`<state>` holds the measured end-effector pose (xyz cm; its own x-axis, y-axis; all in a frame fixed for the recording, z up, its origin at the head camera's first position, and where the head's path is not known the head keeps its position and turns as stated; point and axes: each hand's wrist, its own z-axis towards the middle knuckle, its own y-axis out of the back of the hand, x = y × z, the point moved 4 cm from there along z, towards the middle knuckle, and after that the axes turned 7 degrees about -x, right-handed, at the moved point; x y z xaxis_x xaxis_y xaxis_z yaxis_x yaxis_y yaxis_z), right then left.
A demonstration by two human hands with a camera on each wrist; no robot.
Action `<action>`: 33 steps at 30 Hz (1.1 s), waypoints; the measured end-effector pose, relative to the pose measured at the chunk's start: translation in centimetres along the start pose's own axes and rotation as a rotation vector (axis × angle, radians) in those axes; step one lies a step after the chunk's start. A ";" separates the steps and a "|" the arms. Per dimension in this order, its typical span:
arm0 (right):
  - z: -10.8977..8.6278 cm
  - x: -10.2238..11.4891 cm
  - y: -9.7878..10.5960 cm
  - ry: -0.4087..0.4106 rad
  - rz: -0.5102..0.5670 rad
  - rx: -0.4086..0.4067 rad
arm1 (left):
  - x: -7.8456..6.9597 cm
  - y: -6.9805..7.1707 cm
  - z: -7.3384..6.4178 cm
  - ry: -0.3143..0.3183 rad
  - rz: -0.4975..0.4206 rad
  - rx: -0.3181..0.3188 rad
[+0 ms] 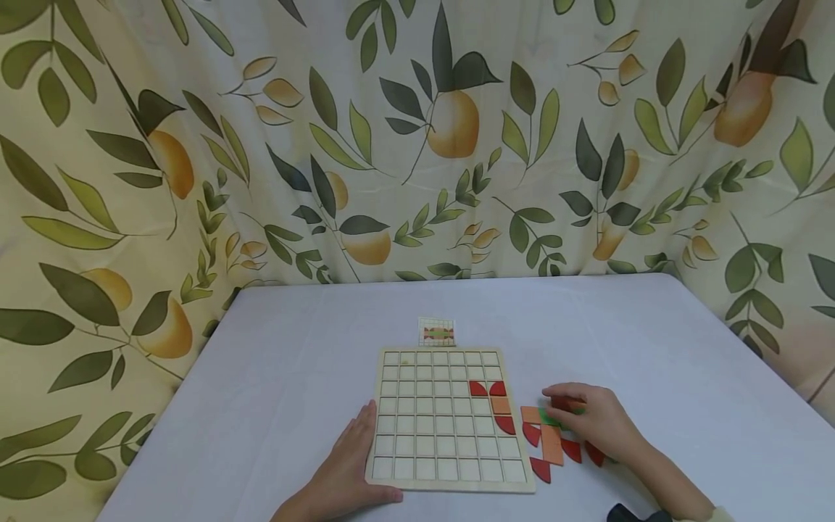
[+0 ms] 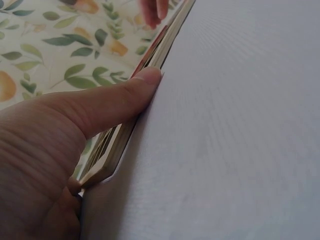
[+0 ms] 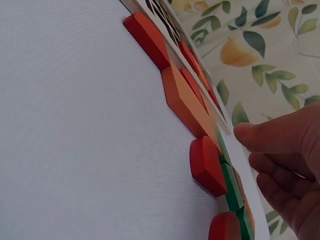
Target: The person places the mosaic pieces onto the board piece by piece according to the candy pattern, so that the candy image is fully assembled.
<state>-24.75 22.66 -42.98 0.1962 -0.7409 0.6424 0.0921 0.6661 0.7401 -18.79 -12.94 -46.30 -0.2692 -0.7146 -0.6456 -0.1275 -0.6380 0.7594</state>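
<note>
A wooden grid board (image 1: 450, 484) lies on the table. Along its left edge rest the straight fingers of my left hand (image 1: 349, 464), while the thumb presses the near edge, as the left wrist view also shows. Red quarter-round tiles (image 1: 505, 425) and an orange tile (image 1: 499, 405) sit in cells at the board's right side. My right hand (image 1: 596, 420) hovers over loose tiles right of the board, its index finger and thumb apart. Beneath it are green tiles (image 3: 231, 187) and red ones (image 3: 207, 165); nothing shows between its fingers in the right wrist view.
A small pattern card (image 1: 437, 332) lies just beyond the board's far edge. More loose orange tiles (image 1: 551, 444) and red tiles (image 1: 540, 470) lie beside the board. A dark object (image 1: 636, 513) shows at the bottom edge. Patterned curtain (image 1: 417, 181) hangs behind the white-covered table.
</note>
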 end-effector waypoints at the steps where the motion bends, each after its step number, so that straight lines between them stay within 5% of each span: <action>1: 0.0 0.0 0.0 0.007 0.004 0.012 | 0.0 0.0 0.0 0.001 -0.001 -0.001; 10: -0.1 -0.1 -0.2 -0.003 0.050 0.135 | -0.1 0.0 0.0 0.004 -0.002 -0.001; 33: 1.9 -0.2 -0.8 0.046 0.015 0.114 | 0.1 -0.1 0.0 -0.015 0.009 -0.012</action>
<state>-26.78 22.11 -43.36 0.2418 -0.7242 0.6458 -0.0226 0.6612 0.7499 -18.79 -12.96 -46.43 -0.2846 -0.7160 -0.6374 -0.1134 -0.6351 0.7640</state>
